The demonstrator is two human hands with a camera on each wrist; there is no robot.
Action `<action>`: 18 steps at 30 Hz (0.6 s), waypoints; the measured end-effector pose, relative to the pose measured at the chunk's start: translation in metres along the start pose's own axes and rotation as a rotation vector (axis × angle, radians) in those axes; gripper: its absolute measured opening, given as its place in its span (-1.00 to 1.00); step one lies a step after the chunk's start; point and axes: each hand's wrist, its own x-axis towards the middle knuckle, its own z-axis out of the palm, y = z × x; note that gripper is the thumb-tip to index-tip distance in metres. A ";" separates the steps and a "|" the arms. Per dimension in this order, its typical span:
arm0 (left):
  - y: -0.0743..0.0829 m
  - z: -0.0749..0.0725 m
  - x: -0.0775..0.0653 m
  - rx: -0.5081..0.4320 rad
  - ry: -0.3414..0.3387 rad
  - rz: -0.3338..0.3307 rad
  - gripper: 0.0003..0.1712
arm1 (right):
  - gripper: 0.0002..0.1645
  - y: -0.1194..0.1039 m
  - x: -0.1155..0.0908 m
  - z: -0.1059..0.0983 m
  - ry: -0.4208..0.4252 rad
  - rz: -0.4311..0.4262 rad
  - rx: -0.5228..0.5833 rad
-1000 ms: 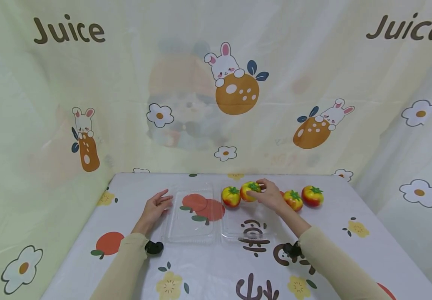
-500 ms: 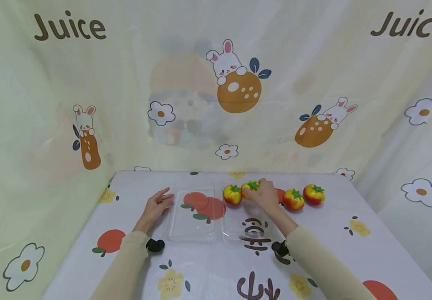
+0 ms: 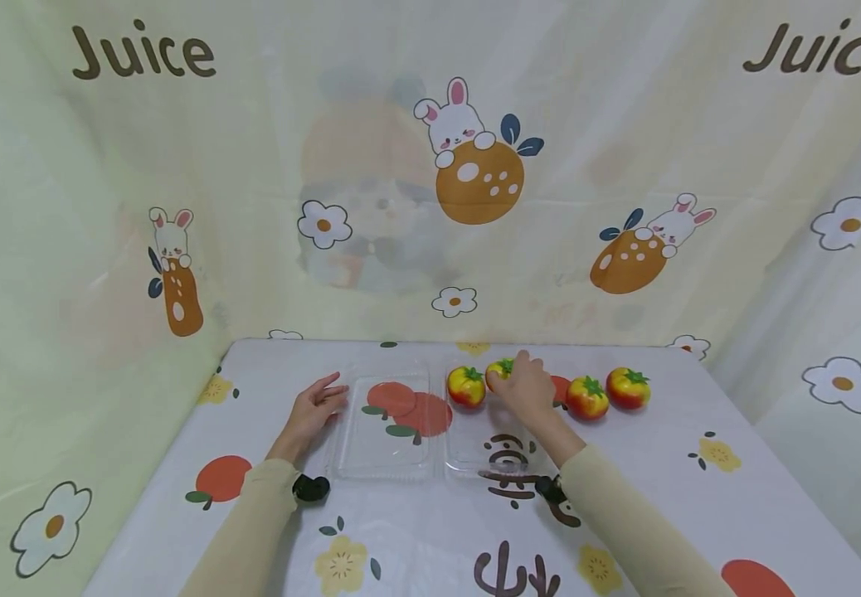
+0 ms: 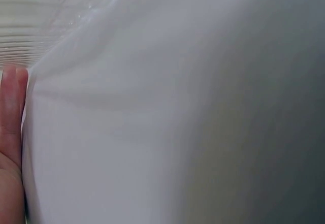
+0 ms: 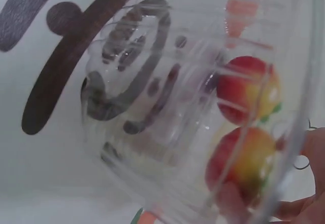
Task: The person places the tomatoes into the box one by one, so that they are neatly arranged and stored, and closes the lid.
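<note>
A clear plastic clamshell box lies opened flat, its left half (image 3: 381,467) beside its right half (image 3: 468,460). One red-and-yellow fruit with a green leafy top (image 3: 466,387) sits in the right half, at the back left. Just right of it, my right hand (image 3: 529,394) grips a second such fruit (image 3: 500,369) inside that half, partly covering it. Through the clear wall, the right wrist view shows the gripped fruit (image 5: 238,158) close beside the other fruit (image 5: 249,89). My left hand (image 3: 313,419), fingers loosely extended, rests at the box's left edge; the left wrist view shows its fingertips (image 4: 11,92) at the ribbed plastic.
Two more red-and-yellow fruits, a nearer one (image 3: 587,399) and a farther one (image 3: 628,389), stand on the table right of my right hand. A printed white cloth (image 3: 415,539) covers the table. Behind it hangs a patterned curtain (image 3: 371,315).
My right hand has turned and shifted slightly over the gripped fruit, covering more of it, and the right forearm has swung left. The left hand stays where it was.
</note>
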 end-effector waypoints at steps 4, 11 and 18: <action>0.000 0.001 -0.001 0.016 0.006 0.017 -0.38 | -0.28 0.002 0.001 0.002 -0.009 0.011 -0.004; -0.003 0.002 0.000 -0.009 0.005 0.014 -0.38 | -0.30 0.002 0.001 0.007 0.004 0.028 -0.010; -0.004 0.001 0.001 -0.022 0.001 0.009 -0.37 | -0.29 0.002 0.001 0.008 -0.013 0.029 0.010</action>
